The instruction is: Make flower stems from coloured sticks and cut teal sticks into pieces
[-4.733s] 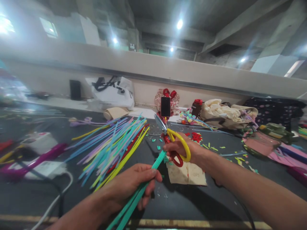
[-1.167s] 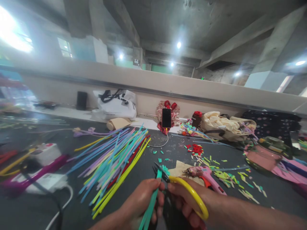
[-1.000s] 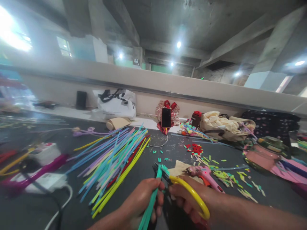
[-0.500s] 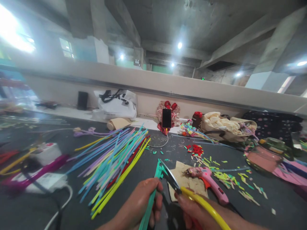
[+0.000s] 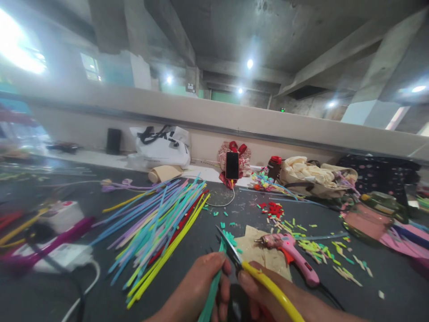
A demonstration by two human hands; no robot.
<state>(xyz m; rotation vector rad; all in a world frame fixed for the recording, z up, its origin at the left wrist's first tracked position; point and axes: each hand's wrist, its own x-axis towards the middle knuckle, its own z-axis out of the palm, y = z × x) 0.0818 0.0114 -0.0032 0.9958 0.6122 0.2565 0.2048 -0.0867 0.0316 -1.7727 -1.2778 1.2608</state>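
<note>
A bundle of teal pipe cleaners [image 5: 211,293] is gripped in my left hand [image 5: 204,279], its tips pointing away from me. My right hand [image 5: 264,286] is closed on yellow-handled scissors [image 5: 264,279], whose blades lie at the tips of the bundle. Short teal pieces [image 5: 229,238] lie on the dark table just beyond the blades. To the right, a pink glue gun [image 5: 295,259] rests partly on a brown piece of paper or card [image 5: 264,255]. The lower scissor handle is mostly hidden by my right hand.
Long pipe cleaners in many colours [image 5: 161,228] are heaped left of my hands. Short red pieces [image 5: 275,209] and yellow-green pieces [image 5: 311,250] are scattered right. A phone [image 5: 232,165] stands at the back on a cable. A power strip [image 5: 60,255] sits at left.
The scissors have moved slightly left and down along the bundle. More short teal pieces now lie on the table beyond the blades, and the bundle's tips reach less far out.
</note>
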